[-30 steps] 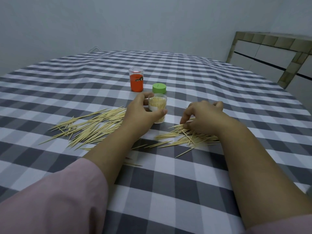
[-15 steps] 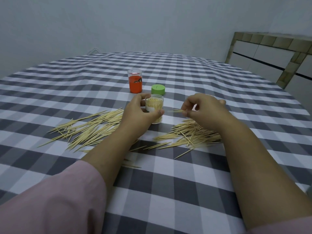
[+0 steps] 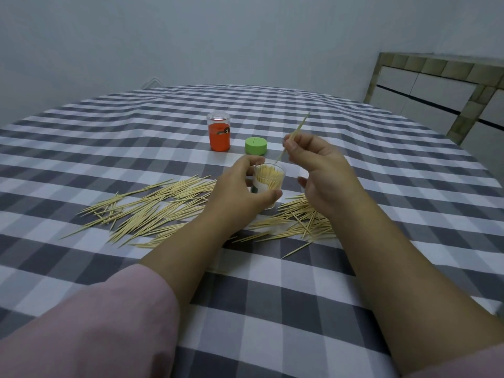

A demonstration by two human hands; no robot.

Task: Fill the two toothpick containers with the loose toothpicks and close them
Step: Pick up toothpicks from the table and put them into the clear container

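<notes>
Gripping the clear toothpick container (image 3: 268,184), the left hand (image 3: 240,192) wraps it from the left side, thumb on the near wall and fingers curled round the far rim. The container stands upright on the tabletop (image 3: 381,165), which is covered with a grey-and-white checked cloth, and its mouth is uncovered. It is packed with upright toothpicks nearly to the rim.

The right hand (image 3: 319,170) is raised just right of the container. Thumb and forefinger pinch a single toothpick (image 3: 296,133), which is tilted, its lower tip just above the container's mouth and its upper end pointing up and to the right. The remaining fingers are loosely curled.

The green lid (image 3: 255,145) lies flat on the cloth just behind the container, apart from it. The second container, orange (image 3: 219,135) with a clear cap fitted, stands upright to the left of the lid.

Two piles of loose toothpicks lie on the cloth: a larger left pile (image 3: 152,208) beside the left forearm and a smaller right pile (image 3: 297,222) under the right wrist.
</notes>
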